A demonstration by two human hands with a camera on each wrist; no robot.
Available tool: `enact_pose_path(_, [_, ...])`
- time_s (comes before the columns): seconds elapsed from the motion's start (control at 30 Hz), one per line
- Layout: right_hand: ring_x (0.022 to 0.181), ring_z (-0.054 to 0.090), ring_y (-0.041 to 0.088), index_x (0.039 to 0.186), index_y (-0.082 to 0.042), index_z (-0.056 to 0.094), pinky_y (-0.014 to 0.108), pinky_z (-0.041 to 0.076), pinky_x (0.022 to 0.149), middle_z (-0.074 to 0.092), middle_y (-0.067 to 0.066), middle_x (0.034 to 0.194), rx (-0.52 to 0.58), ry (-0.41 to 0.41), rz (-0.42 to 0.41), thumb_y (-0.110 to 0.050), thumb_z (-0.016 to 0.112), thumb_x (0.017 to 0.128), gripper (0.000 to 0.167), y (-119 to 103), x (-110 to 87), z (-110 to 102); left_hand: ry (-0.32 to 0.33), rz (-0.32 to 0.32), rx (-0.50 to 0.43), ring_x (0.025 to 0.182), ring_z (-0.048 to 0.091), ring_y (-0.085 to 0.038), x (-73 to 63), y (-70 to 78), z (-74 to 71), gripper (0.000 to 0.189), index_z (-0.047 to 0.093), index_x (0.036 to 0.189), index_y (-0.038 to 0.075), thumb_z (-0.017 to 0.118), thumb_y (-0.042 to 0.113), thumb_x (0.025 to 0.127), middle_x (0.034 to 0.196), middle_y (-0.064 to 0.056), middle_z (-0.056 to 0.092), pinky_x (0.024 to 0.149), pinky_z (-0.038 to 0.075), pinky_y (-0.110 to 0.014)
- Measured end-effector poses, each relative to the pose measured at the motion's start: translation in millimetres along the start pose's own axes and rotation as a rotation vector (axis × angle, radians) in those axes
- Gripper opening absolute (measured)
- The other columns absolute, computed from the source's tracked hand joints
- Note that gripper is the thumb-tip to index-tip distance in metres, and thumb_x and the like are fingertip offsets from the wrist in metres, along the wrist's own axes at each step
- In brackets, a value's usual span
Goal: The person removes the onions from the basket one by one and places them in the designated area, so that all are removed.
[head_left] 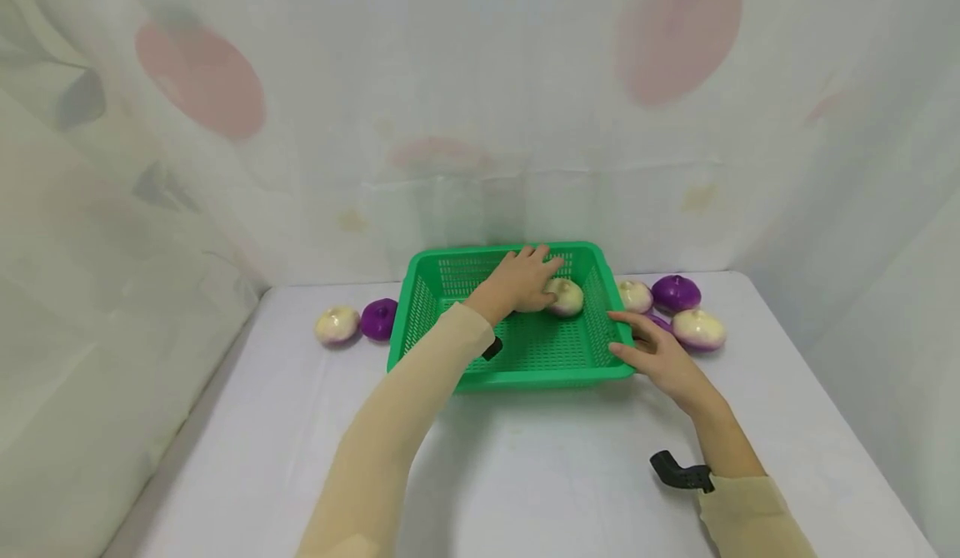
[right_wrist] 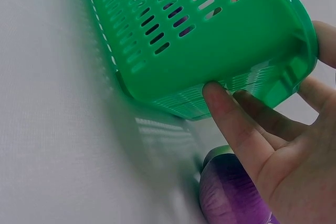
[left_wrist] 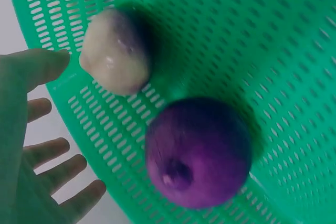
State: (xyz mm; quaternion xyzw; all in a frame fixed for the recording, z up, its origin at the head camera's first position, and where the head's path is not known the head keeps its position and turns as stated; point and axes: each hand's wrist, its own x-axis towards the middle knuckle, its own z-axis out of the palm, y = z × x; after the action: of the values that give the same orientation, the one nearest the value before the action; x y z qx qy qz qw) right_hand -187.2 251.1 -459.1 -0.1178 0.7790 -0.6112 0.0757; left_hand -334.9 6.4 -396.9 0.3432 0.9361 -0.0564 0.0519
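A green plastic basket (head_left: 525, 377) stands on the table. Over its inside reaches my left hand (head_left: 521, 281), fingers spread and holding nothing. In the left wrist view, that hand's fingers (left_wrist: 58, 169) lie apart from two turnips. One is a whitish turnip (left_wrist: 115, 53), the other a purple turnip (left_wrist: 199, 153); both rest in the basket. From the head, the whitish turnip (head_left: 566, 298) shows beside the left hand, while the purple one is hidden. My right hand (head_left: 663, 358) grips the basket's right rim, with fingers (right_wrist: 231, 119) against the outer wall in the right wrist view.
Right of the basket sit several turnips, among them a purple turnip (head_left: 677, 293) and a whitish turnip (head_left: 699, 329). To its left lie another whitish turnip (head_left: 337, 325) and a purple turnip (head_left: 379, 319). A white curtain (head_left: 480, 125) hangs behind the table (head_left: 525, 475).
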Motion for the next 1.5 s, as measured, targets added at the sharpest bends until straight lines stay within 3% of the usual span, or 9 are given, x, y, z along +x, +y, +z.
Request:
enact_pose_path(0.17, [0.131, 0.050, 0.040, 0.153, -0.007, 0.041, 0.026, 0.053, 0.090, 0.041, 0.026, 0.151, -0.004, -0.005, -0.006, -0.024, 0.065, 0.102, 0.059, 1.9, 1.5, 4.7, -0.023, -0.022, -0.028, 0.147, 0.031, -0.029, 1.3, 4.8, 5.5, 0.068, 0.030, 0.160, 0.028, 0.056, 0.051, 0.102, 0.162, -0.007, 0.029, 0.114, 0.033, -0.051])
enact_pose_path(0.47, [0.130, 0.051, 0.041, 0.153, -0.008, 0.041, 0.027, 0.054, 0.089, 0.043, 0.025, 0.149, -0.003, -0.007, -0.008, -0.024, 0.065, 0.102, 0.059, -1.1, 1.3, 4.2, -0.087, -0.031, -0.090, 0.152, 0.022, -0.034, 8.0, 18.1, 17.0, 0.067, 0.028, 0.162, 0.026, 0.052, 0.048, 0.103, 0.167, -0.010, 0.023, 0.119, 0.024, -0.054])
enact_pose_path(0.77, [0.129, 0.052, 0.039, 0.153, -0.010, 0.041, 0.028, 0.055, 0.088, 0.044, 0.026, 0.148, 0.000, -0.010, -0.003, -0.025, 0.066, 0.101, 0.059, -0.5, 1.7, 5.5, -0.136, -0.034, -0.054, 0.149, 0.029, -0.033, 17.8, 28.7, 31.3, 0.071, 0.029, 0.161, 0.030, 0.060, 0.049, 0.100, 0.164, -0.007, 0.028, 0.115, 0.032, -0.052])
enact_pose_path(1.03, [0.131, 0.050, 0.041, 0.153, -0.007, 0.041, 0.027, 0.054, 0.089, 0.043, 0.027, 0.149, -0.003, -0.009, -0.014, -0.024, 0.065, 0.102, 0.059, -0.5, 2.3, 5.0, -0.164, -0.054, -0.106, 0.150, 0.027, -0.034, 17.3, 30.1, 30.0, 0.070, 0.030, 0.161, 0.033, 0.062, 0.044, 0.100, 0.167, -0.011, 0.019, 0.109, 0.041, -0.053])
enact_pose_path(1.2, [0.132, 0.049, 0.044, 0.153, -0.005, 0.040, 0.025, 0.053, 0.089, 0.042, 0.028, 0.150, 0.005, -0.014, -0.021, -0.022, 0.064, 0.102, 0.058, -1.5, 2.3, 6.1, -0.171, -0.061, -0.141, 0.150, 0.025, -0.036, 14.2, 28.8, 28.6, 0.070, 0.031, 0.160, 0.033, 0.065, 0.037, 0.099, 0.167, -0.013, 0.017, 0.109, 0.040, -0.055])
enact_pose_path(1.5, [0.131, 0.050, 0.041, 0.153, -0.010, 0.042, 0.027, 0.054, 0.089, 0.042, 0.025, 0.150, -0.021, 0.000, 0.005, -0.027, 0.066, 0.101, 0.060, -3.1, 1.4, 5.5, -0.149, -0.046, -0.112, 0.143, 0.037, -0.037, 5.6, 22.3, 17.6, 0.069, 0.039, 0.154, 0.033, 0.070, 0.045, 0.093, 0.162, -0.013, 0.027, 0.099, 0.048, -0.051])
